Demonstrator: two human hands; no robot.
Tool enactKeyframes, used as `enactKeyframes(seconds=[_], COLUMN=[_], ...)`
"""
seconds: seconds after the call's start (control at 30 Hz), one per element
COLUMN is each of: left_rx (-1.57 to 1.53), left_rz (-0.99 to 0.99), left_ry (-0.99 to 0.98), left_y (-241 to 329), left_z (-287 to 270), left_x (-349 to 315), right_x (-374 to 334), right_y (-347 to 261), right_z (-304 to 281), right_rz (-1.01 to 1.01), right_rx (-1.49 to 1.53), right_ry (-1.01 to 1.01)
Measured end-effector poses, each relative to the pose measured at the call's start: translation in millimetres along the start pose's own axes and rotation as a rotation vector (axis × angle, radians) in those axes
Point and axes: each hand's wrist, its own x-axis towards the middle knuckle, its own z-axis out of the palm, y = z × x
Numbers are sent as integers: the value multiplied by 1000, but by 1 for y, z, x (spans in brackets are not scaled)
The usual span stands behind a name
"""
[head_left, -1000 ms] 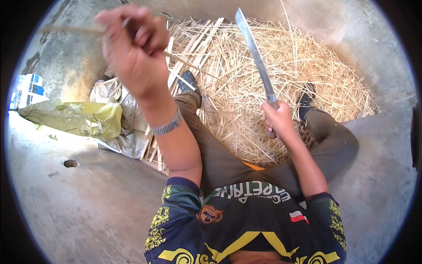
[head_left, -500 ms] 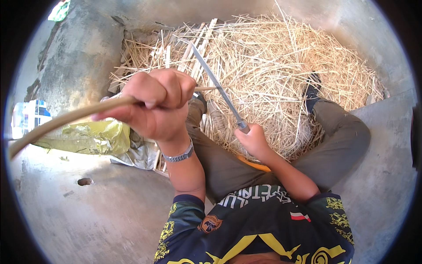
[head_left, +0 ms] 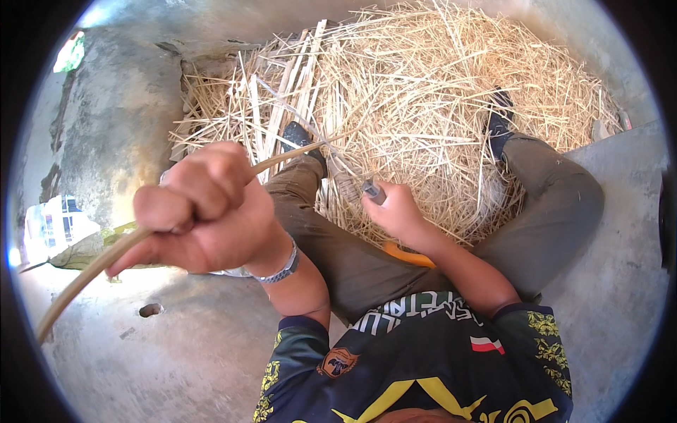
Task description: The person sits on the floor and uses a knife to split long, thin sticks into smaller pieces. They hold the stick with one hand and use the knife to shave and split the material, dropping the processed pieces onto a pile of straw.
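Note:
My left hand (head_left: 204, 208) is closed in a fist around a long, thin cane-like rod (head_left: 83, 285), raised at the left. One end of the rod curves down toward the lower left; the other reaches right over the shavings. Lower and to the right, my right hand (head_left: 400, 213) grips the dark handle of a long knife (head_left: 372, 192). Its blade points away to the upper left, turned nearly edge-on and hard to make out. It appears to cross the rod's far end; whether they touch I cannot tell.
A heap of pale shavings (head_left: 430, 92) spreads between and beyond my feet. Split strips (head_left: 285, 92) lie at its left. My left shoe (head_left: 300, 137) is near the rod. Concrete walls (head_left: 127, 99) enclose the space. A floor hole (head_left: 150, 310) and yellowish plastic (head_left: 113, 236) are at left.
My left hand has moved left and down, nearer the camera, with the rod. The knife has turned, so its blade no longer shows broadside. My left foot shows more.

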Motion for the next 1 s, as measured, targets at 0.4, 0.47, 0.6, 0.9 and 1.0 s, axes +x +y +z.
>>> enactKeyframes(seconds=[0.4,0.47,0.6,0.9,1.0], left_rx=[8,42,-209,-71,-333], left_rz=[2,134,437,276,342], left_ry=[67,125,118,-62,-77], left_y=[15,22,61,54,66], left_z=[23,26,42,23,36], left_x=[-6,-6,-7,3,1], right_x=[5,2,17,10,25], right_y=[8,-6,9,5,46], right_z=[-13,-13,-27,-23,-29], right_rz=[16,-106,103,-404,-286], right_rx=[-273,-225,-112,-334,-197], right_ry=[52,54,24,166,57])
